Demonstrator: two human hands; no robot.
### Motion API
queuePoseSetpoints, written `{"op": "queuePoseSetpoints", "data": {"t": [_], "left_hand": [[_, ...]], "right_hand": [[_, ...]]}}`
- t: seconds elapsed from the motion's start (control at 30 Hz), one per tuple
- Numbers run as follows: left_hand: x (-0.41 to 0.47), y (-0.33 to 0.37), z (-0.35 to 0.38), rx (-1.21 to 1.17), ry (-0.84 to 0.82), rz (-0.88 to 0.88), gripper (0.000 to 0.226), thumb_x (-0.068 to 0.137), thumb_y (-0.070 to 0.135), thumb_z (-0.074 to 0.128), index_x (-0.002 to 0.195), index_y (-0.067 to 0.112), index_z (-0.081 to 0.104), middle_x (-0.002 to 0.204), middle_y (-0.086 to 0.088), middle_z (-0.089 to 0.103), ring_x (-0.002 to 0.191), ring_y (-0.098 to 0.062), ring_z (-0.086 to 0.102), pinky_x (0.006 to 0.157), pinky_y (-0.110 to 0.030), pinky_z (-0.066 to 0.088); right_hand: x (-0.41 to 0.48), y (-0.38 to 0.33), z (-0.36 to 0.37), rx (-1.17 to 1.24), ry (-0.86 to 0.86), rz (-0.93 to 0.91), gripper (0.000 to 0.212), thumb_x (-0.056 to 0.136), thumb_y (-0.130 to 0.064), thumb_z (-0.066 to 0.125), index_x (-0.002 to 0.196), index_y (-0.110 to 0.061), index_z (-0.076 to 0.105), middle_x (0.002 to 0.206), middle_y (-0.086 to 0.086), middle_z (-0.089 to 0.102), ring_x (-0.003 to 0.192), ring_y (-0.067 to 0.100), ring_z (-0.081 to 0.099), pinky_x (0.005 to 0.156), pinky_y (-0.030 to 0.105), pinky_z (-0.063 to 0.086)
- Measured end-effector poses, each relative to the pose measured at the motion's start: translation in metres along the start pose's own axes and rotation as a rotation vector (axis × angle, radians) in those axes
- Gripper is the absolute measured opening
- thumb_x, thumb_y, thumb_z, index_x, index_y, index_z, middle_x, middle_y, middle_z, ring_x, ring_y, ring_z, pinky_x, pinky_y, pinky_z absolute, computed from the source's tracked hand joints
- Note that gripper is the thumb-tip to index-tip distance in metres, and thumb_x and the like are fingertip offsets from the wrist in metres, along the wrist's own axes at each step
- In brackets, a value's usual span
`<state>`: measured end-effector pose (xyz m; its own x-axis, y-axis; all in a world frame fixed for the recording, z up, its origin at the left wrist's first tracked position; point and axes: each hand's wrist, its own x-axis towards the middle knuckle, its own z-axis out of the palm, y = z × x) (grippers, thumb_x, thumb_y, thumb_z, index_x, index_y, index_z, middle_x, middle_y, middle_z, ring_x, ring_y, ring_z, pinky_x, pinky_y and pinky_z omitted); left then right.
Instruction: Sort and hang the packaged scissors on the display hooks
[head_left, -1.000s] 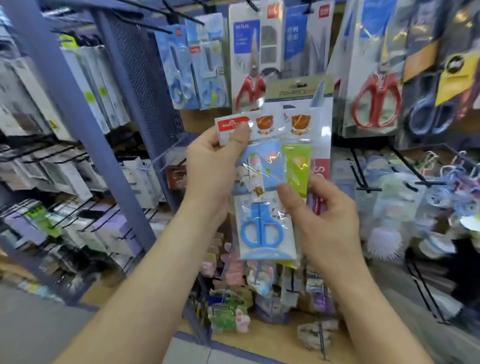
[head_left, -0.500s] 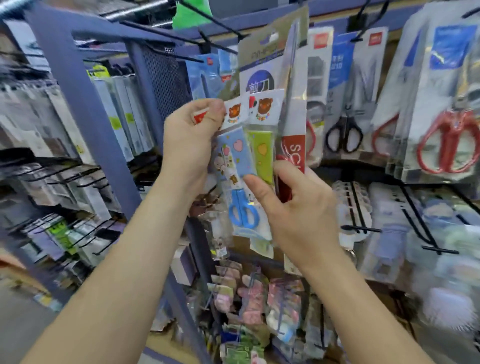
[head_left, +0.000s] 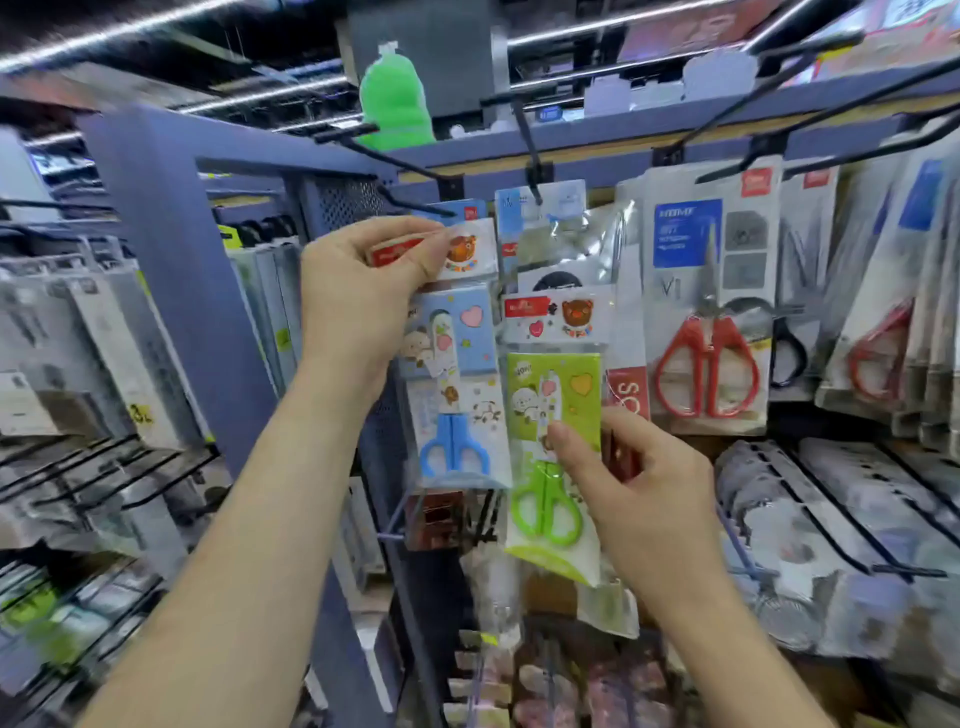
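My left hand (head_left: 358, 301) pinches the top card of a pack of blue child scissors (head_left: 454, 384), its header lifted close to the tip of a black display hook (head_left: 415, 200). My right hand (head_left: 623, 488) grips a pack of green child scissors (head_left: 550, 457) together with a larger scissors pack (head_left: 626, 395) with a red label behind it. The two small packs hang side by side, apart from each other.
Red-handled scissors packs (head_left: 706, 332) hang on hooks to the right, with more packs (head_left: 893, 322) beyond. Blue packs (head_left: 540, 218) hang on the middle hook. A blue upright post (head_left: 171, 270) stands left. Empty black hooks (head_left: 104, 467) jut out at lower left.
Both hands rose toward the upper hooks. My left hand drew the blue pack off the stack to the left, so the green pack now shows fully in my right hand.
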<state>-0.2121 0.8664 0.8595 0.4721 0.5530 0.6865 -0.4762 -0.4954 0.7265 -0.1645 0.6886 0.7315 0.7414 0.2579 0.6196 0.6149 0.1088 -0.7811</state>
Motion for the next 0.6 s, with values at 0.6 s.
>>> {"op": "queuePoseSetpoints", "data": {"t": [0.6], "left_hand": [[0.024, 0.001, -0.031, -0.15, -0.066, 0.129, 0.028, 0.083, -0.003, 0.069, 0.078, 0.024, 0.074, 0.076, 0.011, 0.075, 0.077, -0.006, 0.071, 0.067, -0.018, 0.054]], "right_hand": [[0.004, -0.001, 0.005, -0.2, 0.146, -0.07, 0.031, 0.086, -0.063, 0.058, 0.091, -0.034, 0.07, 0.073, -0.004, 0.068, 0.068, 0.014, 0.062, 0.062, 0.04, 0.052]]}}
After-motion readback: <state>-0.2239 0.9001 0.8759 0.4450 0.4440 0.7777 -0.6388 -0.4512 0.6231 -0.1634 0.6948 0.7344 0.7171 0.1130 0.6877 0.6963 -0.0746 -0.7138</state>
